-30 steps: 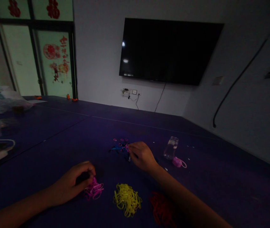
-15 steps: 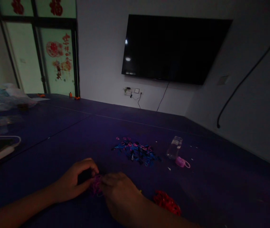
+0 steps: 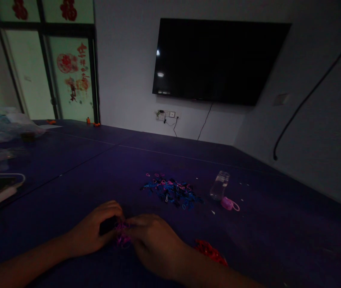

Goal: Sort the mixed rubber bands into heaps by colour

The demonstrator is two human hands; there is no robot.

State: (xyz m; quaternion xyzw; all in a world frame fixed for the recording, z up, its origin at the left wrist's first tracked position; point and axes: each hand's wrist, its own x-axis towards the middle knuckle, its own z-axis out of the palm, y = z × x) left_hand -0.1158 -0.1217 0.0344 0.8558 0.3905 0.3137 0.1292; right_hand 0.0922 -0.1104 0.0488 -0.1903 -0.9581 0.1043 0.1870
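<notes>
A small bunch of purple rubber bands (image 3: pixel 123 239) lies between my two hands on the dark purple surface. My left hand (image 3: pixel 96 226) curves in from the left, its thumb and fingertips closed on the near side of the bunch. From the right, my right hand (image 3: pixel 156 242) pinches at the same bands, and its fingertips are partly hidden. Beyond them spreads a loose pile of blue, black and pink rubber bands (image 3: pixel 174 192). A heap of red bands (image 3: pixel 209 251) sits by my right forearm, which partly covers it.
A clear bottle (image 3: pixel 219 186) lies on its side near a pink cap with a loop (image 3: pixel 227 203). White scraps dot the right side. At left are a device with a white cable (image 3: pixel 0 192) and plastic bags (image 3: pixel 11 124). A television (image 3: pixel 218 60) hangs on the wall.
My right hand has lifted slightly and its fingers have shifted over the purple bands, showing more of them. My left fingers have drawn in closer to the bunch. The view moved a little.
</notes>
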